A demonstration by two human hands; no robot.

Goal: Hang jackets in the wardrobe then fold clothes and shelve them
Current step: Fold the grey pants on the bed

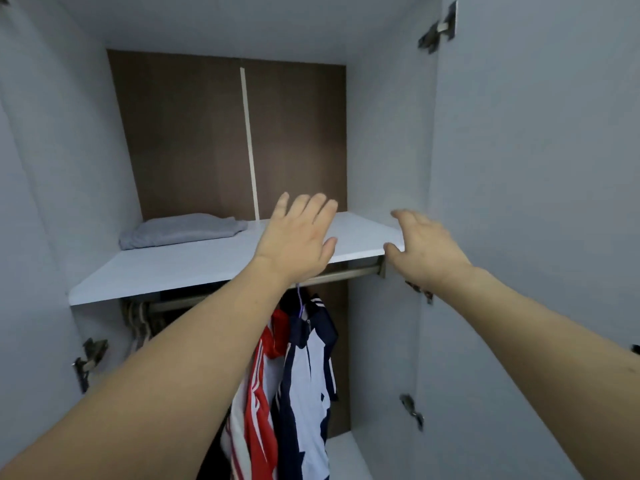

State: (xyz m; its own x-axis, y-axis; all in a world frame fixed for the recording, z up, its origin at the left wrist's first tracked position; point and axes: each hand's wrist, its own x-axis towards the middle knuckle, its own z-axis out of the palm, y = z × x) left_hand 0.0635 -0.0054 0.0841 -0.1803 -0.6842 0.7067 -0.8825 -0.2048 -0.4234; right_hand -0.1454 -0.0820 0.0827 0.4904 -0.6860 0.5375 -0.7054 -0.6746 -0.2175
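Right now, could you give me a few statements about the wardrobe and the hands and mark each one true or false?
1. A folded grey garment lies at the back left of the shelf. True.
2. The left hand grips a hanger. False: its fingers are straight and it holds nothing.
3. Two jackets, a red and white jacket and a navy and white jacket, hang below the shelf. True.
4. The right hand holds a folded shirt. False: it is open and holds nothing.
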